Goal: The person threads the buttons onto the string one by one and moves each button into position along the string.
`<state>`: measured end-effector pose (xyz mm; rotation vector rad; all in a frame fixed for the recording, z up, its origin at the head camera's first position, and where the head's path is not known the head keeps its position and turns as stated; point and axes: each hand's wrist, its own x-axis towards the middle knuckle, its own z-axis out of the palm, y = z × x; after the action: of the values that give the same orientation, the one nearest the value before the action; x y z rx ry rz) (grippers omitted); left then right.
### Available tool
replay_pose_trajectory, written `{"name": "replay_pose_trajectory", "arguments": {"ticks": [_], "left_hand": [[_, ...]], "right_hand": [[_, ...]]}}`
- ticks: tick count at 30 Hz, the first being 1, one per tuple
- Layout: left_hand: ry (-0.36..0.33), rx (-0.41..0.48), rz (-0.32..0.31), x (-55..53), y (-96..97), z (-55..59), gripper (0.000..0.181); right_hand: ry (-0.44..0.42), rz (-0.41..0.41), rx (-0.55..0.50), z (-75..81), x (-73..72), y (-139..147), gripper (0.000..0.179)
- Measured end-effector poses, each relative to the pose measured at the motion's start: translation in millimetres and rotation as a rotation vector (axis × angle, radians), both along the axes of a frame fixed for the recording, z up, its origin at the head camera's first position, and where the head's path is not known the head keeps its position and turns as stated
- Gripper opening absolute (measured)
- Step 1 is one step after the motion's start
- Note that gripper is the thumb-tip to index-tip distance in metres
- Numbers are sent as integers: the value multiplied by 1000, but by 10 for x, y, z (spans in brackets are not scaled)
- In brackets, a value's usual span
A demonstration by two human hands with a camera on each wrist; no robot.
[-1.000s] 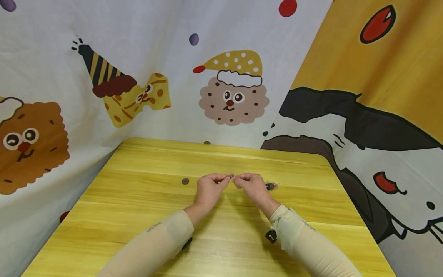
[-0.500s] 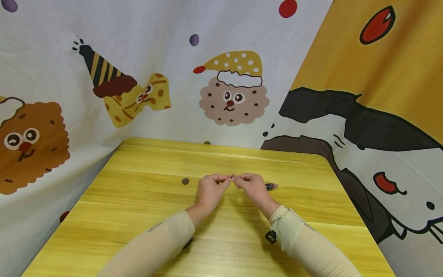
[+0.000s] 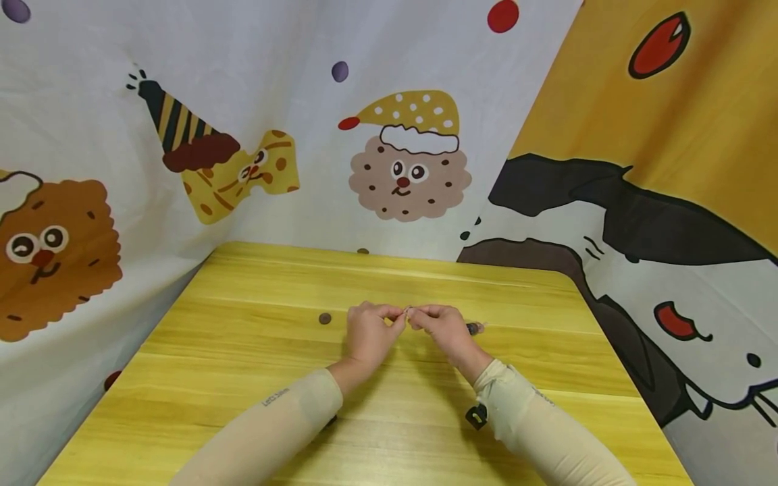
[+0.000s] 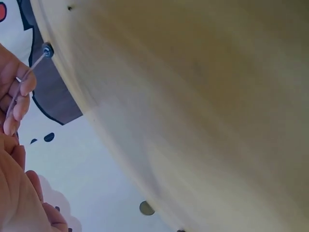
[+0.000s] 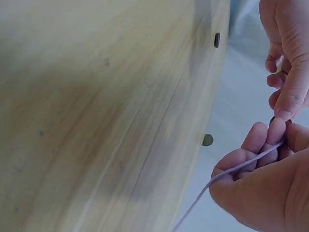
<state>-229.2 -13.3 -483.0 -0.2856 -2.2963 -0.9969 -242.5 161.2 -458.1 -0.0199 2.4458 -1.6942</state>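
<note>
Fingertip to fingertip, my left hand and right hand meet above the wooden table. A thin pale purple cord runs across the right hand's fingers, and its end is pinched at the fingertips. The left thumb and forefinger pinch a small dark piece, mostly hidden by the fingers; I cannot tell its kind. From the right hand the cord leads to a small dark round bundle on the table, just beyond that hand. A flat brown disc lies left of the left hand.
Behind the table hangs a white curtain printed with cartoon snacks, with a yellow and black printed part at the right. A black wrist camera sits under the right sleeve.
The hands stay nearly in place. The fingertips have drawn slightly closer, and the dark piece between them shows less than before. The disc and bundle lie as they were.
</note>
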Motion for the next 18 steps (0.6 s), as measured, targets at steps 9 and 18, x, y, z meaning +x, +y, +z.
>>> {"name": "replay_pose_trajectory", "arguments": {"ticks": [9, 18], "left_hand": [[297, -283, 64, -31, -21, -30, 8], [137, -142, -43, 1, -15, -31, 9]], "right_hand": [[-42, -38, -59, 13, -3, -11, 41], [-58, -79, -50, 26, 1, 3, 39]]}}
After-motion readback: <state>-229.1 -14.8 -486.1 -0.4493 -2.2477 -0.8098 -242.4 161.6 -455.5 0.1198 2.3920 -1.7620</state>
